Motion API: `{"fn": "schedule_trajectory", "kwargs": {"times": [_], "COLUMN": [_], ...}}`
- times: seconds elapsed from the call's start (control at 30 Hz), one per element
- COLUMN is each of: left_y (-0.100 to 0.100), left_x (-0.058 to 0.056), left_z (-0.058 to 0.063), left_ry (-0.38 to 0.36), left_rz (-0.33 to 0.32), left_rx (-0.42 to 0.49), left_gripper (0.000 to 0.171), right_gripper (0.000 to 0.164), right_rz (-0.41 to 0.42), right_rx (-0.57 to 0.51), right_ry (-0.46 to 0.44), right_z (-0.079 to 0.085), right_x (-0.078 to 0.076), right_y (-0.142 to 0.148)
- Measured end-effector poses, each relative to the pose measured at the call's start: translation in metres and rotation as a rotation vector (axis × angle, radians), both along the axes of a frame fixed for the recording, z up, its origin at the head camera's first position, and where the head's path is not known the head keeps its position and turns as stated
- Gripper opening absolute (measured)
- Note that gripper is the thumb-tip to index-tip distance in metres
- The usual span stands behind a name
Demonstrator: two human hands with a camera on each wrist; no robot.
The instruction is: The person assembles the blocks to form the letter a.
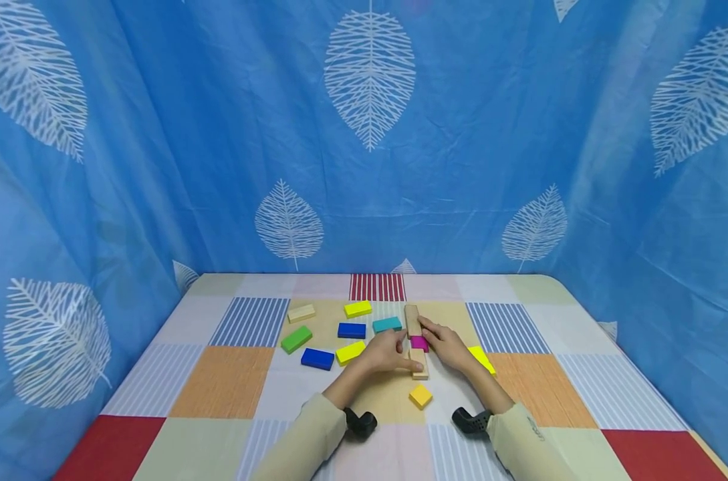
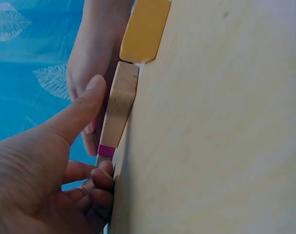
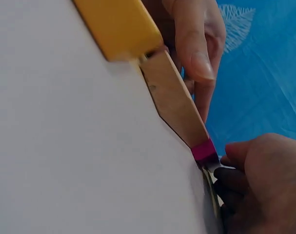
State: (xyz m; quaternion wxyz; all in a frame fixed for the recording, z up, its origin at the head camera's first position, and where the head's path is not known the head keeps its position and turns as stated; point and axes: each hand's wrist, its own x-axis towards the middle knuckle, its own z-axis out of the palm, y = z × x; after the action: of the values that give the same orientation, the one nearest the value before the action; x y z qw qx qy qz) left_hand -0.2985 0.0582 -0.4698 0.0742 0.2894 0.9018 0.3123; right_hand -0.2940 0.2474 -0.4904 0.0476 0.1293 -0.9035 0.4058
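Three blocks stand in a row: a far plain wooden block (image 1: pixel 412 319), a magenta block (image 1: pixel 420 343) in the middle and a near plain wooden block (image 1: pixel 420 365). My left hand (image 1: pixel 383 353) is at the row's left side, its thumb by the near wooden block and its fingertips by the far one. On the other side, my right hand (image 1: pixel 450 345) touches the far wooden block's right edge with its fingertips. Neither hand visibly wraps round a block. An orange-yellow block (image 1: pixel 420 397) lies just nearer than the row.
Left of the row lie a teal block (image 1: pixel 388 325), yellow blocks (image 1: pixel 357 308), blue blocks (image 1: pixel 317 359), a green block (image 1: pixel 296 339) and a pale wooden block (image 1: pixel 301 313). Another yellow block (image 1: pixel 482 360) is partly behind the right forearm. A blue leaf-print curtain (image 1: pixel 460 167) surrounds the table.
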Motion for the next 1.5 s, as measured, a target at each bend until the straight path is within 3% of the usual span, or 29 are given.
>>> {"fn": "schedule_trajectory", "kwargs": {"times": [0.17,0.5,0.7,0.97,1.5], "left_y": [-0.006,-0.020,-0.019,-0.019,-0.018], "left_x": [0.006,0.014,0.014,0.014,0.015], "left_z": [-0.001,-0.009,-0.013,-0.013,-0.014], "left_ry": [0.021,-0.008,0.031,0.041,0.004], "left_rz": [-0.036,-0.078,-0.073,-0.083,-0.083], "left_rx": [-0.007,0.096,0.119,0.115,0.120], "left_gripper": [0.089,0.085,0.075,0.074,0.074], "right_gripper": [0.049,0.062,0.061,0.057,0.056], "right_rz": [-0.035,-0.048,-0.060,-0.055,-0.064], "right_rx": [-0.023,0.056,0.077,0.070,0.068], "right_ry": [-0.061,0.002,0.023,0.020,0.024], "right_z": [0.003,0.004,0.003,0.004,0.001], "right_x": [0.021,0.047,0.048,0.048,0.049], "right_y": [-0.002,-0.004,-0.005,-0.005,-0.004]}}
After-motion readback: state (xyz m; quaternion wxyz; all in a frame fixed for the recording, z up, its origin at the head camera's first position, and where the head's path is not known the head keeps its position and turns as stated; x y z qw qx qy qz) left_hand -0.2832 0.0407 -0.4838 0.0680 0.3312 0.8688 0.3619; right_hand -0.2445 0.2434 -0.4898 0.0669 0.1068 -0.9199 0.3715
